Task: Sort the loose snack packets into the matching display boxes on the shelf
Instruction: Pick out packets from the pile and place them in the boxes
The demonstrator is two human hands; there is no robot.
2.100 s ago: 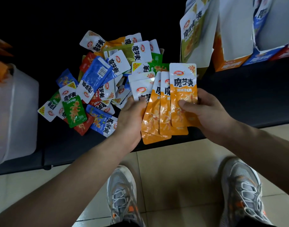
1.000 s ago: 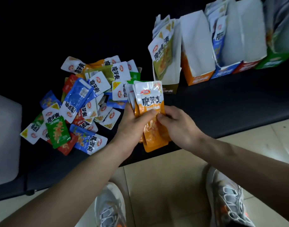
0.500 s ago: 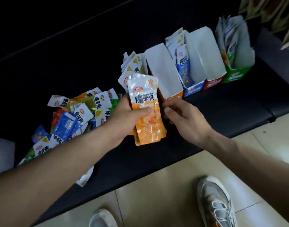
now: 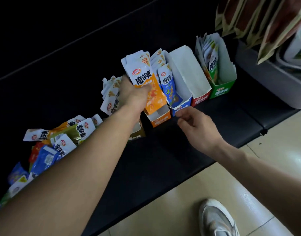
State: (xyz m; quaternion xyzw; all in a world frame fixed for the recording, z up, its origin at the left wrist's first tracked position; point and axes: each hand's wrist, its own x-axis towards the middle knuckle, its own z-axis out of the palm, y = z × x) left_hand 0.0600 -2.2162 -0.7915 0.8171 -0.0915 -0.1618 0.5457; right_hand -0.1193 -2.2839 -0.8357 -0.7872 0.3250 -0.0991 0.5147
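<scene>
We clamp the orange packets point(image 4: 146, 82) upright in our left hand point(image 4: 134, 96), bottoms entering the orange box point(image 4: 159, 119) near the shelf point(image 4: 163, 159) front edge, while our right hand point(image 4: 195, 126) waits open beside it.

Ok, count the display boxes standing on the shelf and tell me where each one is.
5. From left: an olive box mostly hidden behind the left forearm, then the orange box, blue box, red box and green box. More may be hidden.
</scene>
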